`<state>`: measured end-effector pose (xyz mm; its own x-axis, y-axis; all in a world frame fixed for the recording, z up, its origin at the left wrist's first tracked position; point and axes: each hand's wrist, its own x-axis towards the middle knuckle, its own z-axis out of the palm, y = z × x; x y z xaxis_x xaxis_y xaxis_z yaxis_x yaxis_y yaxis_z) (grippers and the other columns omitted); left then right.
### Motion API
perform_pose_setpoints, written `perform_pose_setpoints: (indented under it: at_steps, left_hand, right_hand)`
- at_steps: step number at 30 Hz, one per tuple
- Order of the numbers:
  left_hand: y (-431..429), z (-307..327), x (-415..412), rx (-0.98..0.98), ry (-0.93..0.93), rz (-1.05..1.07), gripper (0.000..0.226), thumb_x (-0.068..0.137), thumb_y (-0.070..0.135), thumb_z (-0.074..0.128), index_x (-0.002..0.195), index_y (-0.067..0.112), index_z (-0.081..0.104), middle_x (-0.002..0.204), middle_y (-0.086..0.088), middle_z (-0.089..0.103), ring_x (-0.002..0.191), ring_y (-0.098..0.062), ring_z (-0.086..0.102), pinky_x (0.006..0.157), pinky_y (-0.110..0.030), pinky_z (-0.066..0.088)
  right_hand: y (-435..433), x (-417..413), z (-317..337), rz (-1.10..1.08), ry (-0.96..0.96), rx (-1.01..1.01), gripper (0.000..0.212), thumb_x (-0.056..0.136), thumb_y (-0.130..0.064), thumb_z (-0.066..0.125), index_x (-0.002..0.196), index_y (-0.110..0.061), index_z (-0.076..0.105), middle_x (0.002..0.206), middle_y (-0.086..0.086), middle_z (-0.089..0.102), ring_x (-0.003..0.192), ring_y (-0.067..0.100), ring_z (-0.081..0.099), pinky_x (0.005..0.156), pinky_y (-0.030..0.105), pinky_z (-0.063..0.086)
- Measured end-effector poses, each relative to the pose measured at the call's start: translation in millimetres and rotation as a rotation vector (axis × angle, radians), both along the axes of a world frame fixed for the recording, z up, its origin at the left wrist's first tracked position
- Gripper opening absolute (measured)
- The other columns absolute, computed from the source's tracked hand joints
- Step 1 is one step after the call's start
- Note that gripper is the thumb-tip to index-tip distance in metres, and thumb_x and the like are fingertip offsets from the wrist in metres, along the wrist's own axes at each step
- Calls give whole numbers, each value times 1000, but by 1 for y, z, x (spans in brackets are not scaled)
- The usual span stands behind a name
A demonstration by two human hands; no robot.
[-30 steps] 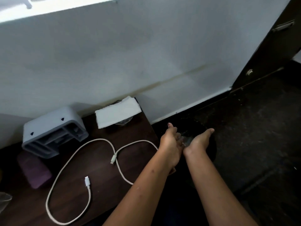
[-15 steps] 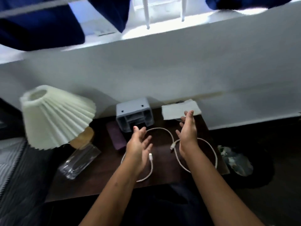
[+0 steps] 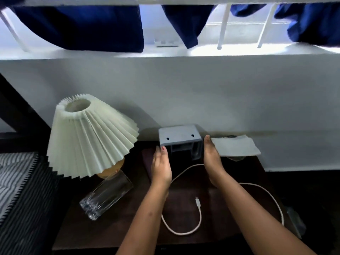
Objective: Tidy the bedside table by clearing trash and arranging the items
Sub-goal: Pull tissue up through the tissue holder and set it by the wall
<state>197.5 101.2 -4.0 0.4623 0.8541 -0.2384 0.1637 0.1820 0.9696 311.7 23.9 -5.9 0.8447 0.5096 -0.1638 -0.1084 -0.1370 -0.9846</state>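
A grey plastic organiser box (image 3: 179,138) lies on its side at the back of the dark wooden bedside table (image 3: 114,229). My left hand (image 3: 161,167) is at its left side and my right hand (image 3: 211,161) at its right, both open with flat fingers. Whether they touch the box I cannot tell. A white charging cable (image 3: 199,220) loops across the table in front. A white folded tissue (image 3: 235,146) lies at the back right. A clear drinking glass (image 3: 106,195) lies on its side at the left.
A lamp with a pleated cream shade (image 3: 90,138) stands at the back left. A purple flat item (image 3: 147,159) lies behind my left hand. A striped bed cover (image 3: 20,190) is at the left, dark floor at the right, the white wall (image 3: 184,92) behind.
The view swung from the floor at the right back to the table. Both hands moved from beside the table's right edge over the cable to either side of the grey box.
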Motion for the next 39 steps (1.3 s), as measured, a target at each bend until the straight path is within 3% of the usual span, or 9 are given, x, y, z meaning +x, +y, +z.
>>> perform_pose_setpoints:
  at_steps: [3,7,12,17,20,25,30,34,39]
  left_hand:
    - [17,-11,6,124,177,-64,58,96,47,21,147,19,16,157,-2,14,145,-18,6,118,-37,2]
    - [11,-17,6,237,323,-130,55,97,45,18,145,20,26,155,-2,23,145,-17,8,117,-43,-2]
    - [7,-13,4,251,222,-66,51,96,44,25,143,26,29,150,3,35,142,-17,20,118,-40,-6]
    - [1,0,10,130,-103,-44,50,96,36,35,143,21,28,151,1,32,132,-3,28,112,-21,17]
    - [2,-3,13,83,-127,-81,52,95,39,33,144,25,26,151,4,30,126,1,28,104,-16,20]
    - [-2,-7,19,66,-124,-132,53,95,38,33,146,24,22,151,1,30,131,-4,31,107,-19,23]
    - [-4,-9,20,71,-126,-129,56,94,38,35,146,24,19,152,-3,28,137,-13,30,117,-36,22]
    - [-5,-14,21,140,-34,-108,59,96,33,38,147,20,14,156,-3,17,142,-14,17,118,-32,13]
    - [-7,-15,22,253,40,-68,60,95,29,42,147,16,15,157,-5,14,144,-14,11,115,-25,9]
  right_hand:
    - [6,4,-18,1,-29,-17,52,97,-44,30,140,-17,36,148,1,37,135,11,31,104,19,21]
    - [5,3,-26,-1,-59,-34,47,97,-43,32,134,-17,46,138,1,49,120,6,40,98,20,27]
    - [-4,0,-20,-117,-165,16,41,96,-41,35,122,-16,54,117,-3,58,109,7,49,89,19,33]
    - [-5,1,-10,-138,-177,118,31,96,-41,34,111,-20,50,100,-16,56,97,2,55,91,30,43]
    - [-6,3,-16,-123,-202,78,33,97,-39,33,114,-18,52,97,-15,56,97,9,54,92,33,45]
    - [-8,9,-18,-139,-246,78,34,97,-37,35,119,-20,53,96,-24,53,91,-4,52,79,6,37]
    - [-9,6,-21,-75,-316,57,42,97,-34,37,130,-12,49,115,-17,53,113,2,46,88,-1,31]
    - [-15,17,-20,-40,-410,-68,40,96,-30,44,130,-10,48,128,3,56,120,15,48,98,23,34]
    - [-39,38,-25,-95,-835,-613,16,80,-10,58,95,-16,63,110,5,63,106,31,48,85,39,40]
